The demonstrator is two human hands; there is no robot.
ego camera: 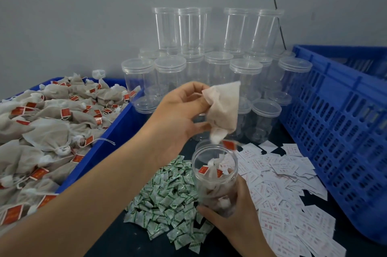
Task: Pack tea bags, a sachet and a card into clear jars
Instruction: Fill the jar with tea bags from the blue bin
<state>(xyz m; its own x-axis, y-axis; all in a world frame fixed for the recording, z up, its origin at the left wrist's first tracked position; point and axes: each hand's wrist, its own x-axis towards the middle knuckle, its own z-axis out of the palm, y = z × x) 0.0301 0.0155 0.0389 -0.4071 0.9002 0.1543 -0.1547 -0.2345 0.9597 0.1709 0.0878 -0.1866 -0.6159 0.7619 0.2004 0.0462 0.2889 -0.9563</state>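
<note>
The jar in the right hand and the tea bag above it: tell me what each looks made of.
Jar: clear, glossy plastic by the look; you can see straight through its wall. Tea bag: matte off-white non-woven fabric or paper, probably; it creases softly.

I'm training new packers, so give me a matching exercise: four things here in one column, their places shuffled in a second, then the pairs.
Things
1. beige cloth tea bag in the left hand
2. green-and-white sachet pile
3. white red-printed paper cards
4. lidded clear plastic jars

Places
A. against the grey wall
B. on the dark table, right of the open clear jar the right hand holds
C. above the open jar
D. on the table, left of the open jar

Pairs: 1-C, 2-D, 3-B, 4-A
</note>
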